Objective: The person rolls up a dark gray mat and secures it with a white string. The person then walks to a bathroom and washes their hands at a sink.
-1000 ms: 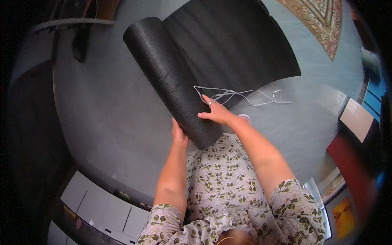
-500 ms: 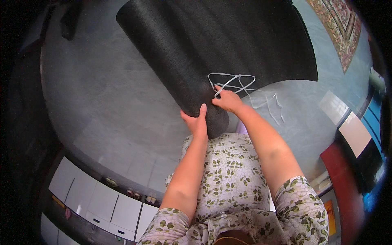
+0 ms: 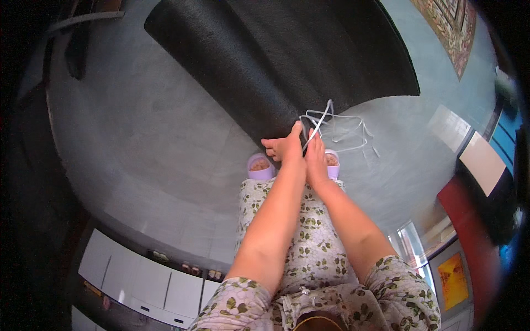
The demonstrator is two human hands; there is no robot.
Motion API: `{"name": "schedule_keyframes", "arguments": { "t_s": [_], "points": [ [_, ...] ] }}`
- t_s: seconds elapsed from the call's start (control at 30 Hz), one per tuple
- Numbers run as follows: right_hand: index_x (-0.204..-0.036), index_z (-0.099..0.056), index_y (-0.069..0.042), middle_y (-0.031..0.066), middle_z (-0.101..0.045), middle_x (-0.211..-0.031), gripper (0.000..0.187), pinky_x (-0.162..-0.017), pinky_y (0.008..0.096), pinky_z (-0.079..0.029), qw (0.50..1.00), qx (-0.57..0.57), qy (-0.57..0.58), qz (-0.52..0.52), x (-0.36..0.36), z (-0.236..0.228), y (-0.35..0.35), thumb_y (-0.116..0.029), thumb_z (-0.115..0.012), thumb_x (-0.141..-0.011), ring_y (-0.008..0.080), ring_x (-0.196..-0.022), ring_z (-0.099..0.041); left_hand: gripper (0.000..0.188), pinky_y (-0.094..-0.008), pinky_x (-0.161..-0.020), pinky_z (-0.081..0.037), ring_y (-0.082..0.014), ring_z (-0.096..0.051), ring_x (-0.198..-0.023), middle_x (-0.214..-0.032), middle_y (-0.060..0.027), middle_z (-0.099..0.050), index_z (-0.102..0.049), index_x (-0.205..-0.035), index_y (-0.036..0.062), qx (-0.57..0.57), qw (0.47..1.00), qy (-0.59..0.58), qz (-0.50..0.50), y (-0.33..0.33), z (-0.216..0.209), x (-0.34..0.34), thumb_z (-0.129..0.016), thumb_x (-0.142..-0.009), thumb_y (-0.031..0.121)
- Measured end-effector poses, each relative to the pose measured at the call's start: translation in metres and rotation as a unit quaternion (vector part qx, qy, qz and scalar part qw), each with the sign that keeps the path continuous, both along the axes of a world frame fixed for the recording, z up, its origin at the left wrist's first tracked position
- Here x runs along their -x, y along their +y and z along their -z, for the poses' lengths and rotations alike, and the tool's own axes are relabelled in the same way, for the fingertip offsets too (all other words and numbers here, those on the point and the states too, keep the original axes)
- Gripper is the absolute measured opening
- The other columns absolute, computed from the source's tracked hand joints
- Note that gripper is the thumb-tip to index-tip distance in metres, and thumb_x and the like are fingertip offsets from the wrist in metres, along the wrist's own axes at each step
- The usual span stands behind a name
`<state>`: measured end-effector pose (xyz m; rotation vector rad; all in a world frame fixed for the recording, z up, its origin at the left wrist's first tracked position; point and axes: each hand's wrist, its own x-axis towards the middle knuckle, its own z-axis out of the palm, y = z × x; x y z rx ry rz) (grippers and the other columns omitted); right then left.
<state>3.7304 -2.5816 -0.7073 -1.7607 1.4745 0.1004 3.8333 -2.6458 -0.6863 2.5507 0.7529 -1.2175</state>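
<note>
A large black mat (image 3: 353,60) lies spread on the floor, its left side wound into a thick roll (image 3: 221,71). Both my hands are at the near end of this roll. My left hand (image 3: 284,146) touches it with the thumb pointing up and the fingers spread to the left. Close beside it, my right hand (image 3: 316,160) rests with its fingers stretched out side by side toward the roll end. A thin white ribbon (image 3: 327,114) runs in loose loops from between the hands out to the right. Where it passes behind the fingers is hidden.
My feet in lilac slippers (image 3: 261,167) stand just behind the roll end. White cabinets (image 3: 141,270) line the lower left. A patterned rug (image 3: 450,33) lies at the upper right, and dark red furniture (image 3: 469,220) stands at the right. Grey floor (image 3: 149,121) surrounds the mat.
My hands have come together at the roll's near end. The right hand has moved down and left, its fingers now straightened from a pinch at the ribbon. The ribbon's loops have shifted right.
</note>
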Motion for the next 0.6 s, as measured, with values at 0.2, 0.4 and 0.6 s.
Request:
{"name": "schedule_keyframes", "arguments": {
  "t_s": [0.2, 0.4, 0.6],
  "points": [
    [-0.14, -0.02, -0.001, 0.0205, -0.036, -0.134, 0.111, -0.103, 0.0432, -0.032, 0.999, -0.041, -0.009, 0.02, 0.027, 0.02, -0.026, -0.031, -0.085, -0.055, 0.0386, -0.123, -0.036, 0.088, -0.0457, -0.108, -0.025, -0.0349, -0.031, -0.13, -0.14, -0.0187, -0.033, -0.036, -0.135, 0.0099, 0.349, 0.656, -0.206, 0.637, 0.014, -0.06, -0.05, -0.078, -0.058, 0.011],
    [-0.135, -0.031, -0.006, 0.0199, -0.05, -0.118, 0.098, -0.095, 0.0436, -0.04, 0.997, -0.066, -0.039, -0.015, 0.032, 0.016, -0.046, -0.029, -0.083, -0.056, 0.0366, -0.112, -0.047, 0.073, -0.0419, -0.11, -0.02, -0.0273, -0.029, -0.133, -0.142, -0.0108, -0.036, -0.043, -0.133, 0.0192, 0.227, 0.199, -0.126, 0.945, -0.071, -0.026, -0.122, -0.068, -0.065, 0.008],
    [-0.118, -0.048, -0.01, 0.0184, -0.058, -0.098, 0.07, -0.079, 0.0446, -0.048, 0.985, -0.059, -0.072, -0.144, 0.048, -0.004, -0.11, -0.023, -0.081, -0.058, 0.0366, -0.096, -0.055, 0.091, -0.0412, -0.1, -0.03, -0.0296, -0.04, -0.12, -0.13, -0.0125, -0.042, -0.038, -0.135, 0.0181, 0.147, 0.284, -0.124, 0.939, -0.057, -0.039, -0.125, -0.08, -0.055, 0.021]
  ]
}}
